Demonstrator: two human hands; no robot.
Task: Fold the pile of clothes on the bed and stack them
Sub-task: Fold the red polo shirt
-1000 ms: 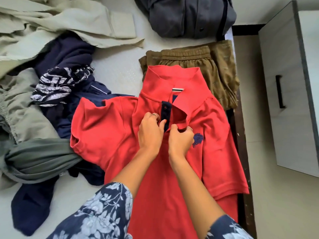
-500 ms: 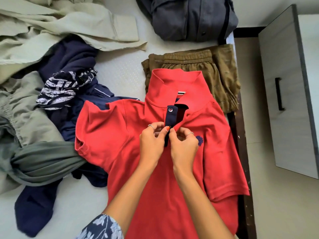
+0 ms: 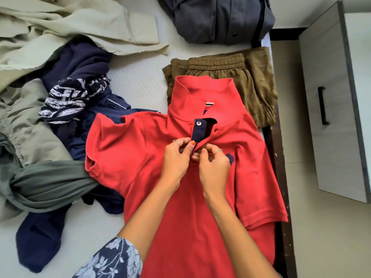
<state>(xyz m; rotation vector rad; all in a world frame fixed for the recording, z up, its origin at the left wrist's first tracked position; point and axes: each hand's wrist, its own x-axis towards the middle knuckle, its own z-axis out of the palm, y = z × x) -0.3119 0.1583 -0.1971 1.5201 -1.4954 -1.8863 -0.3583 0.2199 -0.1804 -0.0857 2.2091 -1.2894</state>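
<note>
A red polo shirt lies face up on the bed, collar standing up toward the far side. Its navy placket shows one white button at the top. My left hand pinches the lower end of the placket from the left. My right hand pinches the red fabric edge beside it, fingertips touching the left hand's. An unfolded pile lies to the left: navy garments, a patterned piece, beige trousers and a grey-green cloth.
Folded olive shorts lie beyond the collar, partly under it. A folded dark grey shirt sits at the far edge. A beige shirt sprawls at top left. The dark bed frame runs along the right, with a grey cabinet past it.
Both hands slid down the placket toward me and pinched together at its lower part. The top of the placket now lies closed flat with its white button showing.
</note>
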